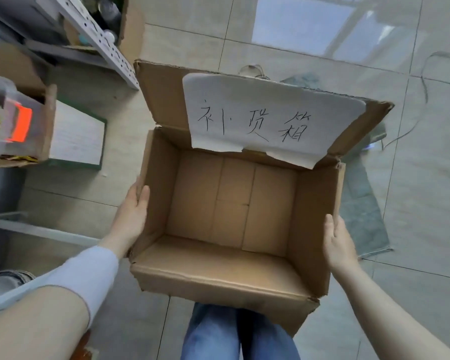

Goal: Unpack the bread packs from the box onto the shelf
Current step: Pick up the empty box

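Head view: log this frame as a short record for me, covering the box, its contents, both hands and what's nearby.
box: cardboard box, top open, far flap up
contents: none visible, bare cardboard bottom
label: handwritten paper sheet on the far flap
left hand: flat against the box's left wall
right hand: flat against the box's right wall
nearby: grey shelf upright at upper left; tiled floor
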The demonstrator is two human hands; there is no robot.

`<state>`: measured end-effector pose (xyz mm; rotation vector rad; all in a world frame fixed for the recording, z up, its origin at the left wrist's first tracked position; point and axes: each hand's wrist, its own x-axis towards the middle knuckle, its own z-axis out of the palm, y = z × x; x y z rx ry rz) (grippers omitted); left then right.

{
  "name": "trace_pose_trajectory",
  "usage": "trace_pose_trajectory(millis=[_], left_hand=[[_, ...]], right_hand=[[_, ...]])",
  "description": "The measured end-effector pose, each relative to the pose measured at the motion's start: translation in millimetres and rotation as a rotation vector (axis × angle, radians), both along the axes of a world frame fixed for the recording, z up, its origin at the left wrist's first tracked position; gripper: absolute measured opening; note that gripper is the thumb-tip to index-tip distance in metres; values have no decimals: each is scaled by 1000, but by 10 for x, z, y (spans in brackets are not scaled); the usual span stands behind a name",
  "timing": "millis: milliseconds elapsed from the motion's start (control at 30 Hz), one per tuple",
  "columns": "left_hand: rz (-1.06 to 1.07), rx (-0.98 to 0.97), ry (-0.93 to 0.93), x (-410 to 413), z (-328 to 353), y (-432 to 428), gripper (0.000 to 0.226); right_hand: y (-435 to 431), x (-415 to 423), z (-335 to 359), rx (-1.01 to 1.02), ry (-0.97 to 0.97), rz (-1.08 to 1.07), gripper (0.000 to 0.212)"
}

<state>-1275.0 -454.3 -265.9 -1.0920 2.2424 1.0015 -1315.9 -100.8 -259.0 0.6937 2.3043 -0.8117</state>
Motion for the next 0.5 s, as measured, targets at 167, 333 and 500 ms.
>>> trace_pose_trajectory(millis=[167,333,500], left_hand=[[91,-15,102,65,-95,17,49],[123,-35,139,127,12,90,47],[188,-12,176,444,440,233,44]], right_hand=[[-24,83,-149,-12,129,-137,46],[-41,73,-41,14,131,-143,47],[105,217,378,10,134,-100,50]])
